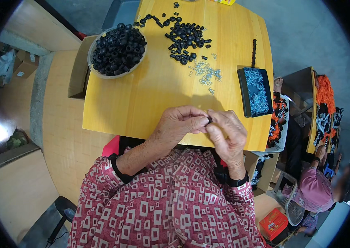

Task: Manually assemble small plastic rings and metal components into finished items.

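Head view, and we open on the big yellow wooden table stretching away beyond both hands, its near edge bowing past just below them. Far forward and to the left of the left hand, we get a round, pale-rimmed tub, heaped high with black fittings. Out right and ahead of the right hand, here's a black tray with a bed of tiny clear pieces, its ridged handle pointing away from us. On to the 2 bare hands, brought together over the near part of the table! Straight ahead of them we see a loose spread of black parts, and between that and the hands, a scatter of clear bits. Smallest of all, the dark piece right between the fingertips: the left hand pinches it with thumb and forefinger, while the right hand meets it with bent fingers; whether those grip or only touch, we can't tell.
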The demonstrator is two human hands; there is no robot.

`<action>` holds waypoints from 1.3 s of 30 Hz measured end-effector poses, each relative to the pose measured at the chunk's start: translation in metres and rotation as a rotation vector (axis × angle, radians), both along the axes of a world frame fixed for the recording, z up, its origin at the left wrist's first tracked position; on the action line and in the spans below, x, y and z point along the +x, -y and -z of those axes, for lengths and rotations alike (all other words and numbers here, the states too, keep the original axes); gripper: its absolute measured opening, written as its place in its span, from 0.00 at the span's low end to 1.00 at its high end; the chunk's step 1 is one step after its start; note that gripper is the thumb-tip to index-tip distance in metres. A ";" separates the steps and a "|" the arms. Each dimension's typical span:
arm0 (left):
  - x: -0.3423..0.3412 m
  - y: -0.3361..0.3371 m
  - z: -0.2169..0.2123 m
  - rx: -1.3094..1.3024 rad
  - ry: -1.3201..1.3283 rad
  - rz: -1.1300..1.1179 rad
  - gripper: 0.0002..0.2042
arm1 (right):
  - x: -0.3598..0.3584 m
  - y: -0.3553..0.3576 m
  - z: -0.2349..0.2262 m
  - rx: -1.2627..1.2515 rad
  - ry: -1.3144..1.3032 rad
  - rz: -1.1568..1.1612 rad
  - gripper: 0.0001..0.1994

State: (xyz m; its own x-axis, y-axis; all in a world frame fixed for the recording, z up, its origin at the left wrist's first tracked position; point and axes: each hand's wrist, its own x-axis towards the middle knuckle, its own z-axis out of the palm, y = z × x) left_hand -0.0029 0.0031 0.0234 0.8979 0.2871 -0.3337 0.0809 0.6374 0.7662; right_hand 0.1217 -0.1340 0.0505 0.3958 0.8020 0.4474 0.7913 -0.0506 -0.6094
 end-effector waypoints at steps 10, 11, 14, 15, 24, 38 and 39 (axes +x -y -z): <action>-0.001 0.000 0.007 -0.055 0.034 0.035 0.10 | 0.009 0.006 -0.006 -0.062 -0.526 -0.093 0.08; -0.002 0.001 0.007 -0.071 0.068 0.044 0.10 | 0.011 0.007 -0.006 -0.061 -0.518 -0.117 0.07; -0.004 0.001 0.011 -0.083 0.072 0.045 0.10 | 0.009 0.007 -0.006 -0.061 -0.495 -0.140 0.06; -0.004 0.000 0.011 -0.084 0.070 0.043 0.10 | 0.008 0.007 -0.007 -0.061 -0.480 -0.144 0.06; -0.004 -0.002 0.011 -0.384 0.017 0.174 0.09 | 0.010 0.012 -0.013 -0.029 -0.161 -0.240 0.10; -0.005 0.007 0.012 -0.047 0.102 0.060 0.14 | 0.009 0.015 0.003 0.005 -0.547 -0.125 0.08; -0.005 0.006 0.012 -0.047 0.101 0.061 0.14 | 0.008 0.014 0.002 -0.018 -0.481 -0.114 0.08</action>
